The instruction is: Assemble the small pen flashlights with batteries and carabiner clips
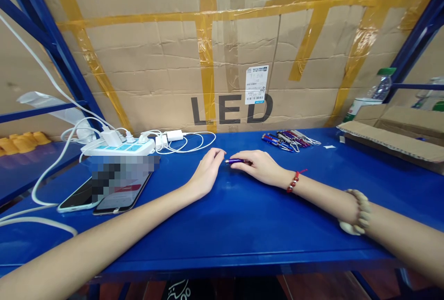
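Note:
My right hand [260, 166] lies at the middle of the blue shelf, its fingers and thumb closed around a small purple penlight [234, 162]. The penlight's silvery end points left, out past the fingertips, while its other end is hidden in the hand. Just left of that tip rests my left hand [207, 173], edge down, its fingers loosely curved and close together. No object shows in it, and a narrow gap separates it from the penlight. Behind my right hand lies a pile of similar blue, red and silver penlights [287, 140] with carabiner clips.
On the left are a white power strip [120, 148] with chargers and cables, and two phones [126, 191]. An open cardboard box [395, 138] and a plastic bottle [374, 89] stand at right. A large taped carton [166, 69] closes off the back.

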Demonstrator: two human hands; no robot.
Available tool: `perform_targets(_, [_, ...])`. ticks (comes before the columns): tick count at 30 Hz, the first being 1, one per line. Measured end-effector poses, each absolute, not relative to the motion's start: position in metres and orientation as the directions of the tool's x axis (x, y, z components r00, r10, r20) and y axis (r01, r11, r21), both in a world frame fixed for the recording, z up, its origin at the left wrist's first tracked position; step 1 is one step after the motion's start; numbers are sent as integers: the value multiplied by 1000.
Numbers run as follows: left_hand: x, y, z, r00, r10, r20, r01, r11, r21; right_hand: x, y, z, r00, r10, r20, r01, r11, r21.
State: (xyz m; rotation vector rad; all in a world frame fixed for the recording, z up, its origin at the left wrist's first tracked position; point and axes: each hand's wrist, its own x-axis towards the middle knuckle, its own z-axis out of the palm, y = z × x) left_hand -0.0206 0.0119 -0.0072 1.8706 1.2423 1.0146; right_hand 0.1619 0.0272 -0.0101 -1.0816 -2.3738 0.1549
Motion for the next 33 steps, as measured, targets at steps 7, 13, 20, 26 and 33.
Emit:
perform_targets(7, [-20, 11, -6, 251, 941, 225, 426, -316, 848, 162, 27, -10, -543, 734, 408, 673, 671, -311])
perform_targets(13, [-20, 11, -6, 253, 939, 233, 424, -324, 845, 161, 25, -8, -529, 750, 396, 705, 648, -286])
perform_targets(20, [-20, 11, -6, 251, 938, 238, 430, -328, 841, 161, 25, -8, -532, 747, 399, 695, 654, -298])
perform_targets(26, [-19, 10, -5, 248, 943, 223, 426, -313, 849, 161, 25, -8, -525, 750, 403, 700, 650, -297])
perform_targets(33, [-20, 10, -5, 249, 940, 232, 431, -322, 843, 162, 26, -8, -520, 758, 394, 704, 641, -305])
